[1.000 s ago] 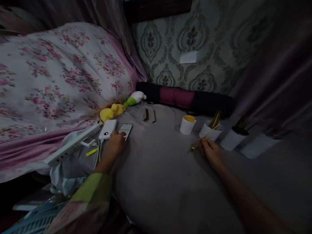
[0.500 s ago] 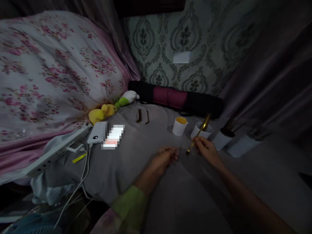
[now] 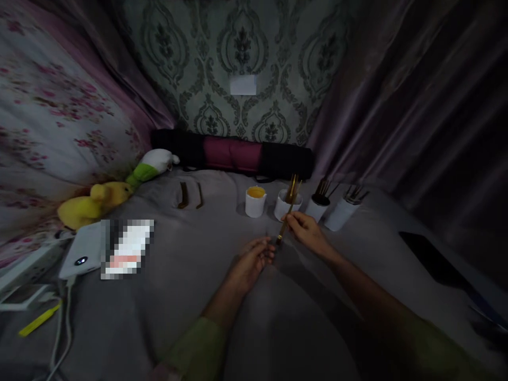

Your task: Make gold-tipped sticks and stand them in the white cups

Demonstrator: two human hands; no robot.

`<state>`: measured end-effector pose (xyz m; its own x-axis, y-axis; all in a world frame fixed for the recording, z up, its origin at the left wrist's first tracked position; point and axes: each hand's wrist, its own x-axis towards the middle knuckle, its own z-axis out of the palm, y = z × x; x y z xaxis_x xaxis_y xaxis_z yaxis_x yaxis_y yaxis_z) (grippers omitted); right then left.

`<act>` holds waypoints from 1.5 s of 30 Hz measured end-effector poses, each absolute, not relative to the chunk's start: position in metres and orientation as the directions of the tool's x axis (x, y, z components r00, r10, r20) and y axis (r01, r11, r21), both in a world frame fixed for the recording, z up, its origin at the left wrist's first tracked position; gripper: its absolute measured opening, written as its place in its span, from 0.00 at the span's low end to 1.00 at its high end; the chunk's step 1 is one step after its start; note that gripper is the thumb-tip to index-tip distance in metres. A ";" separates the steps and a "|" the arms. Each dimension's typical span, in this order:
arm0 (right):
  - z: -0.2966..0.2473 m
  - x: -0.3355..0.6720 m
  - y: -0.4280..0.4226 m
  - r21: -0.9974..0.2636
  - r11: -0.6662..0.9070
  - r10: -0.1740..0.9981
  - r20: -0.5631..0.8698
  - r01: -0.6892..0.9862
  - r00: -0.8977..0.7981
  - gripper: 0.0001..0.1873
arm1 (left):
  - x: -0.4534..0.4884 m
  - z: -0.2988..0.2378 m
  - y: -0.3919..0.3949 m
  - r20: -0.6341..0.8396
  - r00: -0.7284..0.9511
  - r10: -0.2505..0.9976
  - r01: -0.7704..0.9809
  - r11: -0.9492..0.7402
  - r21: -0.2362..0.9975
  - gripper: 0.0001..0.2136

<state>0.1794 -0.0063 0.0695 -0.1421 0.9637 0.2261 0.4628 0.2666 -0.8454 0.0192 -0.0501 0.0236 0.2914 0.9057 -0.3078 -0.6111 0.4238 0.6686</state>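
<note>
The right hand (image 3: 305, 233) pinched a slim paintbrush (image 3: 283, 229) between its fingers, the golden handle slanting up toward the far side and the dark tip pointing down toward the near left. The left hand (image 3: 253, 260) lay just to the left of that tip, its fingers loosely curled and close together; whether they touched the brush or held anything small could not be told.

Beyond the hands, on a grey cloth (image 3: 190, 317), four white containers stood in a row. The leftmost, a pot (image 3: 254, 204), was yellow inside. Next to it, behind the brush, a low tub (image 3: 282, 209) held golden brushes. To its right came a dark-rimmed cup (image 3: 316, 210) and a taller holder (image 3: 340, 214), both with thin handles sticking up.

Along the far side lay a black and maroon roll (image 3: 232, 153). At the left, a white power bank (image 3: 84, 247) sat beside a bright oblong (image 3: 129, 248) too blocky to make out, with a yellow plush toy (image 3: 93, 203) farther off. A dark flat object (image 3: 432, 259) lay at the right.
</note>
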 end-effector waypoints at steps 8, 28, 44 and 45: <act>0.057 0.163 -0.005 -0.850 0.277 0.957 0.200 0.447 -0.212 0.15 | 0.020 0.020 -0.055 -0.263 0.370 0.891 -0.635 0.449 0.628 0.11; 0.039 0.166 -0.004 -0.887 0.240 0.963 0.167 0.394 -0.209 0.15 | 0.016 0.020 -0.058 -0.391 0.354 0.850 -0.543 0.527 0.654 0.15; 0.046 0.180 0.006 -0.931 0.175 0.983 0.146 0.320 -0.114 0.18 | 0.016 0.013 -0.060 -0.396 0.355 0.847 -0.446 0.526 0.724 0.17; 0.048 0.181 0.008 -0.935 0.166 0.985 0.140 0.313 -0.106 0.18 | 0.015 0.012 -0.060 -0.398 0.355 0.846 -0.445 0.528 0.724 0.17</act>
<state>0.1808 0.0082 0.0483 -0.1060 0.9845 0.1397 0.3134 0.1664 -0.9350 0.0154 -0.0599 0.0118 0.3553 0.8456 -0.3983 -0.4447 0.5277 0.7237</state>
